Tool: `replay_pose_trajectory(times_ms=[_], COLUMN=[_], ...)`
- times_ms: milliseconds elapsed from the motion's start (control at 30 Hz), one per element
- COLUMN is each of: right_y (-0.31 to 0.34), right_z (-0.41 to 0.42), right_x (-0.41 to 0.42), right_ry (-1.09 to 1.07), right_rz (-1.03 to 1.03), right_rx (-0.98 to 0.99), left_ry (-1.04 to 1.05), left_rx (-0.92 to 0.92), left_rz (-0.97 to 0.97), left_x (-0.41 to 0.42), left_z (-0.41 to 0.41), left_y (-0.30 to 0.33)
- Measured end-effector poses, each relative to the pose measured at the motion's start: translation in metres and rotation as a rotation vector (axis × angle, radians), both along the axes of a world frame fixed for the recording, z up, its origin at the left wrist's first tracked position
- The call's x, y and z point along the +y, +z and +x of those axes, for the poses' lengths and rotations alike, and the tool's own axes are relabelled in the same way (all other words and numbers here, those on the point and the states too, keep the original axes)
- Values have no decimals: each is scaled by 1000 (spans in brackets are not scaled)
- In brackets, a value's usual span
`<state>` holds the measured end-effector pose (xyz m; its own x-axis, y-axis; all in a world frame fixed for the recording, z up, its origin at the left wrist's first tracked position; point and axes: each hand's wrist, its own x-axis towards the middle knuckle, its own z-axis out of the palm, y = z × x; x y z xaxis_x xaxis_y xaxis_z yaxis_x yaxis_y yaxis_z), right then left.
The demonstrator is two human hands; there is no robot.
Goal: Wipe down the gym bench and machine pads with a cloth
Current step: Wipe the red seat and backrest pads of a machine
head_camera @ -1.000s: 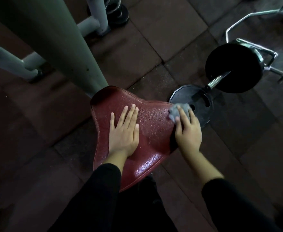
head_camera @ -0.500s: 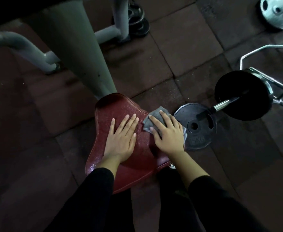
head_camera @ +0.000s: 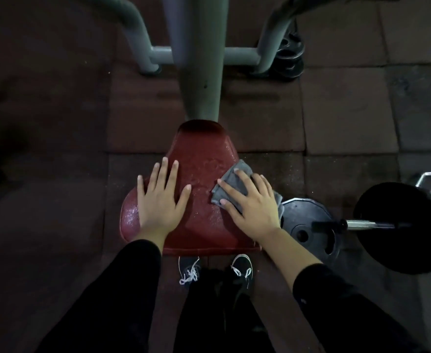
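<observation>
Two black canvas shoes (head_camera: pixel 215 271) with white laces are standing at the near edge of a red seat pad (head_camera: pixel 204 159), with dark trouser legs and black sleeves framing them. Just beyond, the pad is spreading wide and rounded at the near end and tapering to a narrow neck at the far end; its vinyl skin is pebbled and glistening with small highlights (it looks damp, though the dim light makes that hard to confirm). The left hand (head_camera: pixel 159 202) is lying flat on the left half of the pad, fingers straight and spread, gripping nothing. The right hand (head_camera: pixel 251 206) is pressing a grey, soft-looking folded cloth (head_camera: pixel 231 180) onto the pad's right edge, fingers extended over it, part of the cloth hanging off the side. Right of the pad, a black faceted weight plate (head_camera: pixel 308 225) is lying flat on the floor, and a chrome bar (head_camera: pixel 369 224) is running to a round black disc (head_camera: pixel 402 225). Farther off, a thick pale-grey post (head_camera: pixel 199 59) is rising from the pad's neck, joined to curved tubular legs (head_camera: pixel 239 54) on dark rubber floor tiles (head_camera: pixel 341 108).
</observation>
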<state>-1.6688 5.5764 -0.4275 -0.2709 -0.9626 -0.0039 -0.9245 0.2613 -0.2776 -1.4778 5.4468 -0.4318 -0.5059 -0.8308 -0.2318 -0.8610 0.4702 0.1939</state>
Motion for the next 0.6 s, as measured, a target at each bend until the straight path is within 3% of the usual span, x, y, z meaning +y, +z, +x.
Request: replay_pose_trajectory(times_ms=[200,600], right_y=[-5,-15], right_z=[15,-1], right_x=[-12,-124], right_ry=[137,5], right_rz=[43,120], right_rx=[9,-106], left_ry=[6,31], left_rx=[57,43], left_rz=[-14,-16], left_x=[3,2], left_z=[4,2], left_y=[-5,-7])
